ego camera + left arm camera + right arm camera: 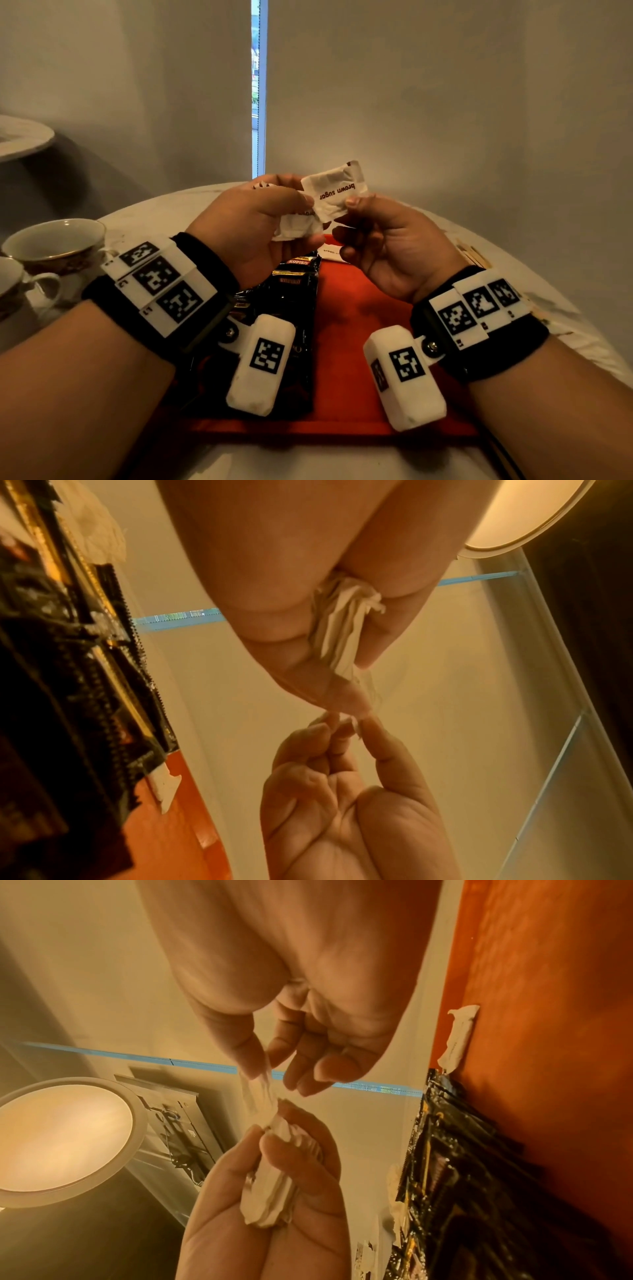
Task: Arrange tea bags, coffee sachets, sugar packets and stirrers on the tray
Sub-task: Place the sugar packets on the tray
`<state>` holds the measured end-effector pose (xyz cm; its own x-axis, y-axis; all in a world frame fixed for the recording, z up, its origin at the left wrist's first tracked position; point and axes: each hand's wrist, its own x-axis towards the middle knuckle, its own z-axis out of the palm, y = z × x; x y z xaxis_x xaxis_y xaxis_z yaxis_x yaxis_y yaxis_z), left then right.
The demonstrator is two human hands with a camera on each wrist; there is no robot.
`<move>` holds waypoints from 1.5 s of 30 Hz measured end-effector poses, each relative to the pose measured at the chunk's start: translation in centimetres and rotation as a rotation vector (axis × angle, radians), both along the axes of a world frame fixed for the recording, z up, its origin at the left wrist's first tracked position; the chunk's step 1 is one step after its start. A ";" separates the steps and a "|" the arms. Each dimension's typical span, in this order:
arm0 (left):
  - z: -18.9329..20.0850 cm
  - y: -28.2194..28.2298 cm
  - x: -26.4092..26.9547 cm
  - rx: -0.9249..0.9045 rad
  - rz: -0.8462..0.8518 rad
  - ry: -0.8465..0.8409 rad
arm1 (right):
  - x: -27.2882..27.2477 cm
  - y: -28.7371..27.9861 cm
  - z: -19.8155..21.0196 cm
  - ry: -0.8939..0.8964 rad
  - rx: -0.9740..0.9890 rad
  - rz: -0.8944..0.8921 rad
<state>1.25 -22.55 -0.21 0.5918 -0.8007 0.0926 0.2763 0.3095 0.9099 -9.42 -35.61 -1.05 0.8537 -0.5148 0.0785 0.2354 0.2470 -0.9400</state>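
Left hand: the left hand [253, 226] is raised above the far part of the tray, and a bunch of white sugar packets [298, 226] is clutched in its curled fingers.
Right hand: one brown sugar packet [337, 193] is pinched by its near corner between the thumb and forefinger of the right hand [387, 246]; the other fingers are loosely curled below.
Packet position: the pinched packet is held up in the air between the two hands, touching the bunch at its left edge, with its print upside down.
Tray: a red tray [356, 342] is set on the white round table [548, 308], directly below both hands.
Coffee sachets: black coffee sachets [294, 301] are laid overlapping along the left side of the tray.
Lone packet: one more sugar packet [330, 253] is seen lying on the far edge of the tray, partly hidden by the right hand.
Stirrers: wooden stirrers [474, 255] are left on the table, to the right of the tray.
Cups: two teacups [51, 243] are placed on the table at the far left.
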 end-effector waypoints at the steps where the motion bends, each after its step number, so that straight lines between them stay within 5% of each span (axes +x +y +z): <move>1: 0.0 -0.1 0.0 0.003 0.009 0.001 | 0.1 -0.1 0.0 -0.004 0.003 0.002; 7: 0.3 0.0 0.1 -0.002 0.088 0.061 | 0.6 -0.5 0.1 -0.115 0.168 -0.119; 19: 0.0 0.0 -0.6 0.127 0.015 -0.156 | 0.4 1.8 -0.1 -0.141 0.058 -0.008; 30: 0.1 -0.1 -0.5 0.094 0.085 -0.132 | 0.1 1.7 0.0 -0.142 0.029 0.018; 39: -0.2 -0.5 0.1 0.105 0.182 -0.022 | 0.2 0.7 -0.7 -0.003 -0.182 -0.006; 45: 0.0 -0.2 0.6 0.087 0.187 0.050 | -0.2 -2.7 0.3 -0.010 0.044 -0.195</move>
<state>1.90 -22.72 -0.19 0.7332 -0.6800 -0.0050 0.2667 0.2808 0.9220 -9.57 -38.34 -0.71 0.7366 -0.6737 0.0603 0.2922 0.2366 -0.9266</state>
